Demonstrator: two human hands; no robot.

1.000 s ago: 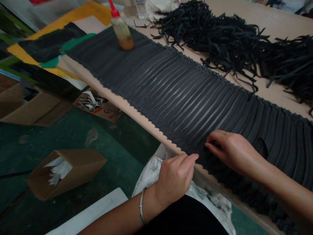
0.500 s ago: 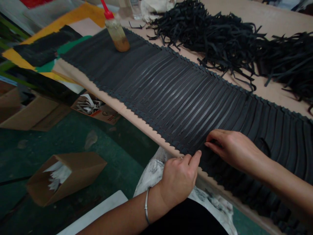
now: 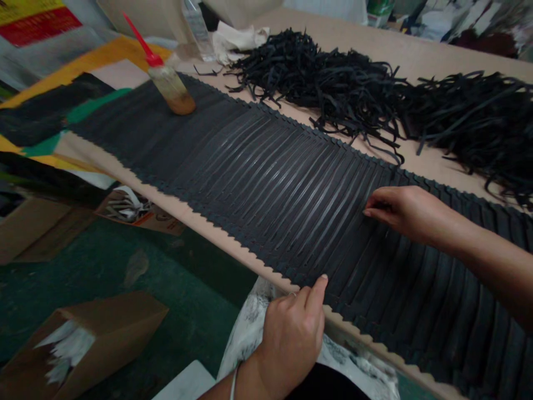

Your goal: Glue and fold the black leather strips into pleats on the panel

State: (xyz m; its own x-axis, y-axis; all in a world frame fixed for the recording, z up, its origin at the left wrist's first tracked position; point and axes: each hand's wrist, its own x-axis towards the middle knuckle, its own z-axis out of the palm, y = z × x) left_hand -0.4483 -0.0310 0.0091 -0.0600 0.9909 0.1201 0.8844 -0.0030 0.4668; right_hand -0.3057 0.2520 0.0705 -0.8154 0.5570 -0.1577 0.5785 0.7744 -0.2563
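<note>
Long black strips (image 3: 266, 172) lie side by side in overlapping rows across the table, their toothed ends forming both edges. Several strips in the middle carry shiny wet-looking lines. My left hand (image 3: 293, 328) is at the near edge, fingers curled, with its index fingertip pressing the near end of a black strip. Farther along that strip, my right hand (image 3: 410, 214) is closed in a pinch low over the rows. The strip's part between its fingertips is mostly hidden. A squeeze bottle (image 3: 172, 91) with a red nozzle and amber liquid stands on the far left rows.
Heaps of loose black strips (image 3: 333, 83) lie along the back of the table (image 3: 433, 47). A crumpled white cloth (image 3: 237, 41) and a clear bottle (image 3: 197, 30) are behind. Below left, a cardboard box (image 3: 144, 216) and a paper bag (image 3: 120, 328) hold scraps.
My right hand has moved away from my left hand, up along the strip toward the far edge, still pinched. My left fingertip stays at the near edge. The camera view has shifted.
</note>
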